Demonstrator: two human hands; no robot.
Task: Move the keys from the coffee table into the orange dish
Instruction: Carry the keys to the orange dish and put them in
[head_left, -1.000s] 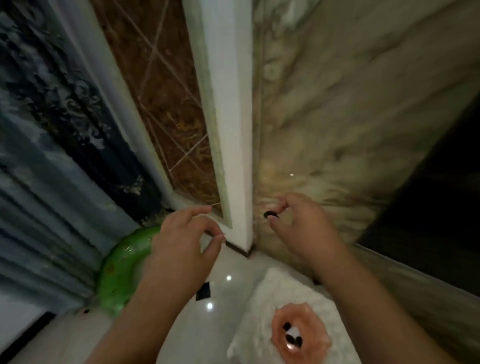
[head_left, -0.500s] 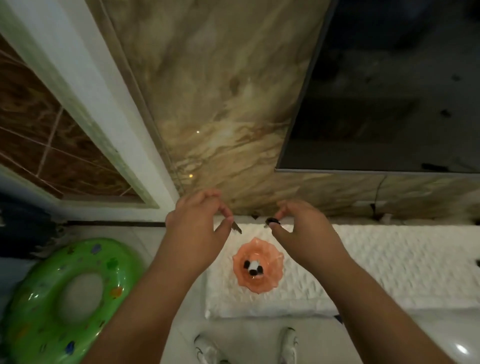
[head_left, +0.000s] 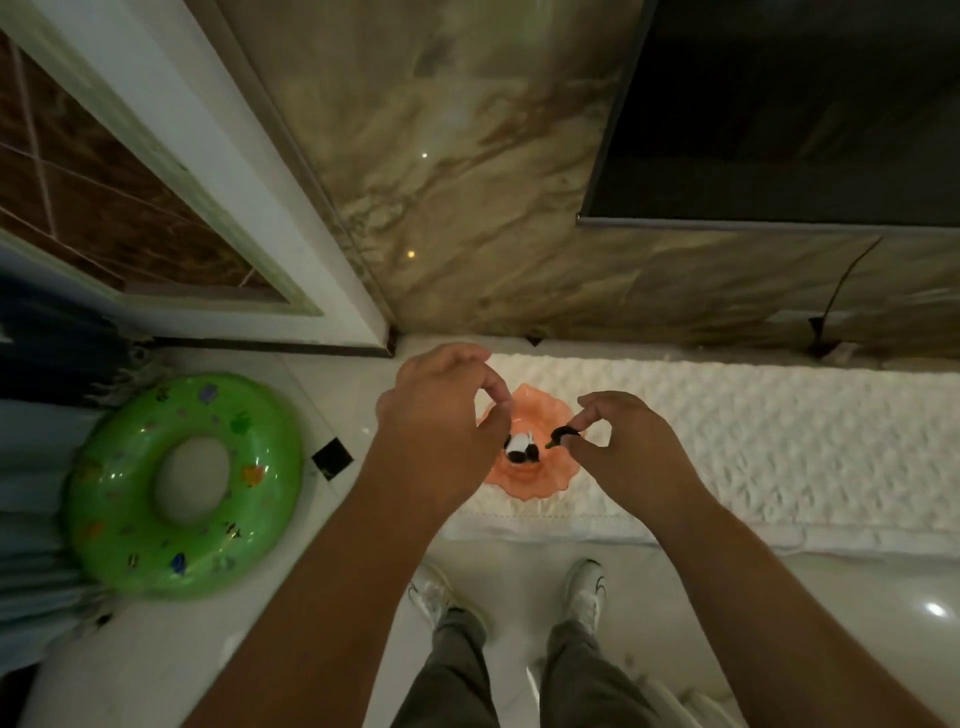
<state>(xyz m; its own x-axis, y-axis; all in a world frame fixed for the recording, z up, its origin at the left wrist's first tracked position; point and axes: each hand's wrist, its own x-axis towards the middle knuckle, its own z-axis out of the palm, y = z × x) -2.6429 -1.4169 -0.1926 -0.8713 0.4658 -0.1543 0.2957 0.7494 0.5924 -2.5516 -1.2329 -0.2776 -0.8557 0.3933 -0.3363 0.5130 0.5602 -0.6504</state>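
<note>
I am holding a small dark key (head_left: 562, 434) pinched between the thumb and forefinger of my right hand (head_left: 631, 452), and it is hanging just above the right half of the orange dish (head_left: 524, 475), not yet let go. My left hand (head_left: 441, 415) is hovering over the dish's left side with its fingers (head_left: 493, 387) curled in toward the thumb; whether they are gripping anything I cannot tell, since the tips are hiding whatever may be there. In the dish's hollow, a few dark pieces and one white one (head_left: 521, 449) are already lying together, and they look like keys or fobs delivered there, though they are too small to name with certainty. I am judging the task to be near its end: the carry is done, and what is left is the release over the bowl. The dish is sitting on a white textured cloth (head_left: 753, 441) that is covering a low ledge against the marble wall (head_left: 467, 182). The dish's scalloped rim is shallow and its near edge is lying close to the cloth's front edge, so a careless drop could bounce out toward my shoes (head_left: 587, 587). To the right the cloth is running wide and bare; to the left a green swim ring (head_left: 130, 519) is resting on the floor, well apart.
</note>
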